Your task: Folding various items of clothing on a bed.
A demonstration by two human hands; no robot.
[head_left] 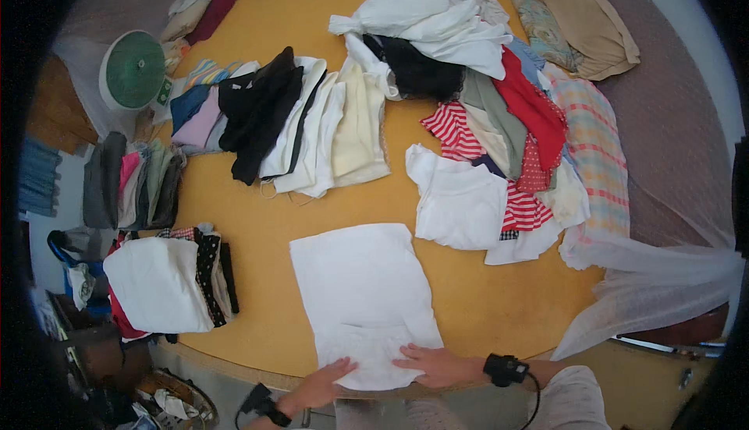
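Note:
A white garment [367,282] lies spread on the yellow bed surface in front of me, with creases across its near part. It looks like a skirt or top, but the exact kind is hard to tell. At its near left corner rests my left hand [331,377], fingers stretched out on the cloth. My right hand [435,364] lies on the near right side, its fingers spread and pointing inward over the fabric. Neither hand visibly grips the cloth. Up and right of the garment is a crumpled white T-shirt [460,196].
A folded stack with a white top [156,282] sits at the left edge. Rows of folded clothes [355,130] lie farther back. A loose heap with a red garment [538,102] fills the right side. White netting [647,286] drapes there, and a green round fan [135,70] stands far left.

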